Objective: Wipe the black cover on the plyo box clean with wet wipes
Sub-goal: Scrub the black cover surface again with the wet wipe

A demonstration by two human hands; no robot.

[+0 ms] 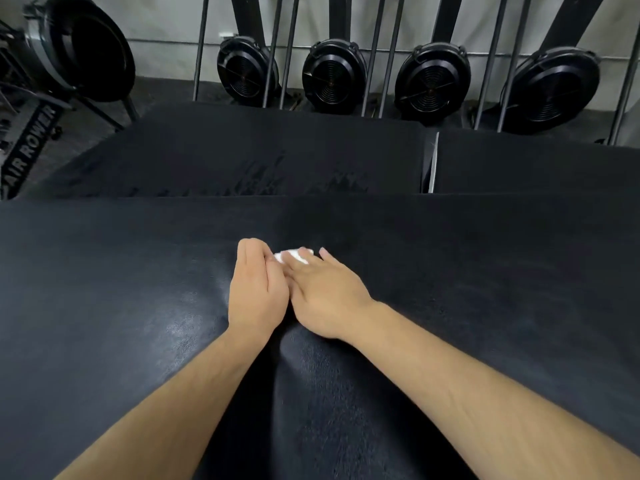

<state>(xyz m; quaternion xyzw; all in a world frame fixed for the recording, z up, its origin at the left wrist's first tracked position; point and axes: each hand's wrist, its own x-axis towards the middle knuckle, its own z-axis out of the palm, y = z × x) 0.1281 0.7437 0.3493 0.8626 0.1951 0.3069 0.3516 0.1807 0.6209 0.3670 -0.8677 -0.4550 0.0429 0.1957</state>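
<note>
The black cover on the plyo box fills the lower part of the view, with a dull sheen near its middle. A small white wet wipe lies on the cover at the centre. My right hand lies flat over it, its straight fingers pressing the wipe down so that most of it is hidden. My left hand stands on its edge right beside the right hand, its fingers curled. Its thumb and fingertips pinch the wipe's left edge.
A second black padded box stands beyond the front one, with wipe streaks on its top, and another box is at the right behind a narrow gap. Several black rower fans and metal rails line the back wall. An air rower stands at the left.
</note>
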